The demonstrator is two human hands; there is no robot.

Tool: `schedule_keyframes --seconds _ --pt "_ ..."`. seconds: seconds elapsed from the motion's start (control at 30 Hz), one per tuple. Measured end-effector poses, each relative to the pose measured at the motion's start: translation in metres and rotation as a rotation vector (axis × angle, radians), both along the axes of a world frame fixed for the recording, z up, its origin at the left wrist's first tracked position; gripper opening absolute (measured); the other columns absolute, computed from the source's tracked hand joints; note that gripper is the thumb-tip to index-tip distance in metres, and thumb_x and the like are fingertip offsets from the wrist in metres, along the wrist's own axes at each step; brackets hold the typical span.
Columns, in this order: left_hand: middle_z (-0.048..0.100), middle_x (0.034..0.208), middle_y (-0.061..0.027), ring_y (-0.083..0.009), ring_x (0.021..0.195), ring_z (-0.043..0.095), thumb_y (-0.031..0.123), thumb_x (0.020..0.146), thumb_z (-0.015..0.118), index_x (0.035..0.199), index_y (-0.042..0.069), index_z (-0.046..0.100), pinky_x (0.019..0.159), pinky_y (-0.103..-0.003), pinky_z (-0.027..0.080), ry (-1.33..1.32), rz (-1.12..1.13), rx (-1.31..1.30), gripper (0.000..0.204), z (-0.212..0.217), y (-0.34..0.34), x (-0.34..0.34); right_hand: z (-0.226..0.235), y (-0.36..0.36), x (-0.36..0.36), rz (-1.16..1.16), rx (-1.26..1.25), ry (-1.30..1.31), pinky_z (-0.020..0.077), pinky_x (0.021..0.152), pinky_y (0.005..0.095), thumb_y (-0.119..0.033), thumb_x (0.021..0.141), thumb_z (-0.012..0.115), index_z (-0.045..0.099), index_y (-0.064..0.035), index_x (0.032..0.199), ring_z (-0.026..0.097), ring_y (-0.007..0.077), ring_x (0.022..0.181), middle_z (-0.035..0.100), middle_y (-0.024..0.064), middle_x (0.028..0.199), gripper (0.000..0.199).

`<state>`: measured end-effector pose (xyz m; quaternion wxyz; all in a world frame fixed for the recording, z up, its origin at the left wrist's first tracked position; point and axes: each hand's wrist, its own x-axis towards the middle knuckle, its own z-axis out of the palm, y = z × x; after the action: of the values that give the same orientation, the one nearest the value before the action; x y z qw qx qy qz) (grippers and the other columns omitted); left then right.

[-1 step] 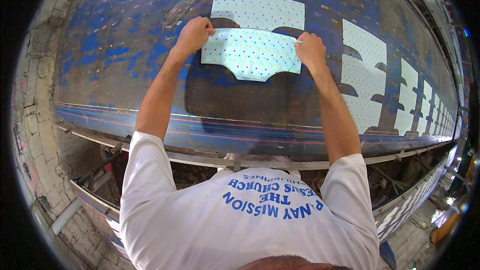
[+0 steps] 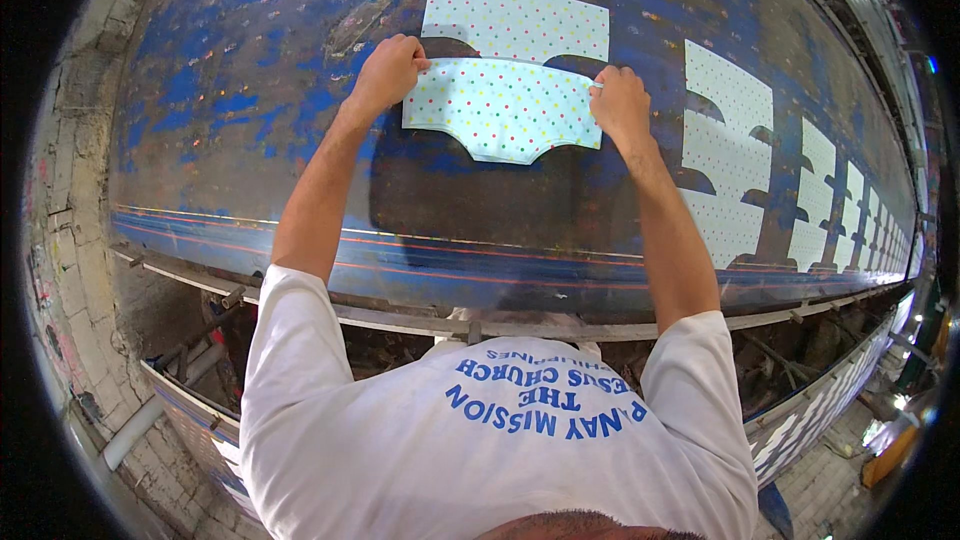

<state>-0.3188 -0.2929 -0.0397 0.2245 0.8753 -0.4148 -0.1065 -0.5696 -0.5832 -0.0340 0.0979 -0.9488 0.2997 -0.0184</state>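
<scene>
Between my two hands is a white cut fabric panel (image 2: 503,108) with small multicoloured dots. Its top edge is straight, and its lower side curves in to a narrow flat tab. At the panel's upper left corner, my left hand (image 2: 393,68) is closed in a pinch. My right hand (image 2: 621,102) pinches the upper right corner, thumb and fingers together. Just beyond lies a second dotted fabric panel (image 2: 520,20), flat on the table; the held panel's top edge meets or overlaps its narrow lower part. I cannot tell whether the held panel fully touches the table.
The long dark table (image 2: 250,90) has blue paint stains. Rows of dotted fabric panels (image 2: 728,155) run along it to the right. Coloured lines stretch along its near side, above a metal rail (image 2: 400,319). A block wall or floor (image 2: 85,210) borders the left end.
</scene>
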Motion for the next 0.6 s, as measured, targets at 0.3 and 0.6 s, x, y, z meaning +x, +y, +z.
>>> schedule_keyframes --seconds 0.3,0.6 --pt "0.069 0.096 -0.0144 -0.0334 0.095 0.064 0.016 0.098 0.066 0.108 0.003 0.069 0.083 -0.044 0.050 -0.004 -0.035 0.005 0.016 0.009 0.000 -0.006 -0.004 0.001 -0.006 -0.076 0.217 -0.171 0.0522 0.085 0.0491 -0.020 0.093 0.071 0.070 -0.0058 0.109 0.070 0.0380 0.100 0.075 0.0164 0.101 0.021" --pt "0.071 0.088 -0.0027 -0.0114 0.081 0.062 0.022 0.101 0.069 0.104 0.004 0.075 0.073 -0.031 0.050 0.600 -0.011 -0.347 0.020 0.072 -0.001 0.028 0.032 -0.039 -0.009 -0.152 0.417 -0.321 0.0553 0.085 0.0396 -0.019 0.093 0.074 0.072 -0.0029 0.113 0.074 0.0314 0.094 0.077 0.0157 0.100 0.026"
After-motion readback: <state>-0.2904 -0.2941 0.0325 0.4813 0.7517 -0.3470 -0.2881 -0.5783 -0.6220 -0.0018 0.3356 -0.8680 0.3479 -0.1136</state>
